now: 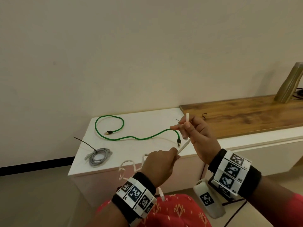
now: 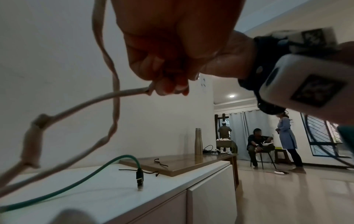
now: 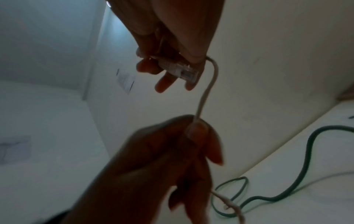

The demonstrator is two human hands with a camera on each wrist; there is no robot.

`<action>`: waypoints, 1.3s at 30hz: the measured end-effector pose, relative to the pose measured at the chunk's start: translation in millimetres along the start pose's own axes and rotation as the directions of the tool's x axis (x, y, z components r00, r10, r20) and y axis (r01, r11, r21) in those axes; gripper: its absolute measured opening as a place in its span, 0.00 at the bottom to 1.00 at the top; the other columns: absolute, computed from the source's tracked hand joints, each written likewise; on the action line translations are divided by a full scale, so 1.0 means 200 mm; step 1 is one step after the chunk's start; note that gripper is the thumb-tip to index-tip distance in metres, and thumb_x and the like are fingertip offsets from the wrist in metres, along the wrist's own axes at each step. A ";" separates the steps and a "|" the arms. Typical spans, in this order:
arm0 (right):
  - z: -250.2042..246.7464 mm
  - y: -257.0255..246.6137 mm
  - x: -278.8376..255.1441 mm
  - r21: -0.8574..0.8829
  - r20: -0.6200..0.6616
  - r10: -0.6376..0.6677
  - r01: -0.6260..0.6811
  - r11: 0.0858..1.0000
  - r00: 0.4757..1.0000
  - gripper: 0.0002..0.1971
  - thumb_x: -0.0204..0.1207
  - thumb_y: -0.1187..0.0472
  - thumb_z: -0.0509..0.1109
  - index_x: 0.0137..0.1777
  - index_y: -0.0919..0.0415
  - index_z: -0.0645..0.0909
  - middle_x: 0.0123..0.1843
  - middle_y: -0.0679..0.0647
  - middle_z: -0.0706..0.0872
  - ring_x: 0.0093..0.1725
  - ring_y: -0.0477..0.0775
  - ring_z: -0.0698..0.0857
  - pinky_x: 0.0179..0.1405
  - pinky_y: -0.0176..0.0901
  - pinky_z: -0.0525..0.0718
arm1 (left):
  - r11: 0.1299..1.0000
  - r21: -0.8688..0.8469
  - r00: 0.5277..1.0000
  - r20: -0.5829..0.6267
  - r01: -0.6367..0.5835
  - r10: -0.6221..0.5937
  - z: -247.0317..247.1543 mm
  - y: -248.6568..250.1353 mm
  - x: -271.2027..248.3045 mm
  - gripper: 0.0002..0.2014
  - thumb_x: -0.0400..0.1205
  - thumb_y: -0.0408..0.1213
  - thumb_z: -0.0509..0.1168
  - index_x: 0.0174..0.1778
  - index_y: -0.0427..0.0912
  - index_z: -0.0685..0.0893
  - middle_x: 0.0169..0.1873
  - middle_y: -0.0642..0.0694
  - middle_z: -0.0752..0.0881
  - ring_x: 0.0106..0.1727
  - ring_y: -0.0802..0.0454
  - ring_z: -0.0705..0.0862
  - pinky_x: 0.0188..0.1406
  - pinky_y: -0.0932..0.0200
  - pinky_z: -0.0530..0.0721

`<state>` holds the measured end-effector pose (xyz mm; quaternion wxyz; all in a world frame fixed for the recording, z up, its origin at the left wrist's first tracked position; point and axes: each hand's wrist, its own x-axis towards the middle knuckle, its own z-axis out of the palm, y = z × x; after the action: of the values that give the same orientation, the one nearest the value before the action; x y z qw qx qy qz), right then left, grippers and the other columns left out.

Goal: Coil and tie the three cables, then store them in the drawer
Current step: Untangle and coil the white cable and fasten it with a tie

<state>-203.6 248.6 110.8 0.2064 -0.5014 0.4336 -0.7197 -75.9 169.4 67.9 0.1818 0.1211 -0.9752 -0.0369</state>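
A white cable runs taut between my hands above the white cabinet top. My right hand holds its clear plug in curled fingers, a short bend of cable sticking up past them. My left hand pinches the cable lower down; the kinked slack hangs off the cabinet's front edge. A green cable lies loose and uncoiled on the top. At the left a grey cable lies coiled, bound with a black tie.
Loose black ties lie by the edge of a wooden top, which carries a metal bottle at the far right. Cabinet fronts stand shut below. Several people are far across the room.
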 end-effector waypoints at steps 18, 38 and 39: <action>0.02 0.06 -0.07 -0.787 0.167 0.548 -0.225 0.575 0.820 0.16 0.84 0.61 0.53 0.33 0.51 0.65 0.23 0.48 0.72 0.20 0.45 0.73 0.23 0.37 0.77 | 0.973 -0.228 0.943 -0.321 0.014 -0.089 -0.04 -0.10 -0.02 0.20 0.72 0.60 0.61 0.29 0.44 0.75 0.20 0.50 0.79 0.21 0.52 0.75 0.21 0.60 0.68; -0.02 -0.06 0.01 0.415 0.728 0.488 -0.876 0.245 0.481 0.17 0.81 0.55 0.54 0.37 0.63 0.76 0.22 0.50 0.66 0.19 0.47 0.65 0.18 0.36 0.74 | 0.778 -0.617 0.946 -0.168 0.117 -0.276 0.05 -0.24 -0.09 0.22 0.75 0.57 0.51 0.36 0.41 0.80 0.24 0.56 0.76 0.27 0.61 0.75 0.32 0.61 0.74; -0.02 -0.06 0.02 0.458 0.715 0.470 -0.855 0.244 0.518 0.18 0.82 0.55 0.51 0.39 0.64 0.76 0.24 0.51 0.67 0.21 0.48 0.66 0.21 0.38 0.73 | 0.779 -0.607 0.941 -0.151 0.153 -0.303 0.06 -0.24 -0.10 0.22 0.75 0.56 0.51 0.40 0.41 0.80 0.28 0.54 0.80 0.29 0.60 0.76 0.34 0.56 0.76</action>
<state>-206.8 253.9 123.4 0.7842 -0.2609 0.1909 -0.5296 -51.3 128.4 44.9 0.3208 0.1804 -0.8641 -0.3432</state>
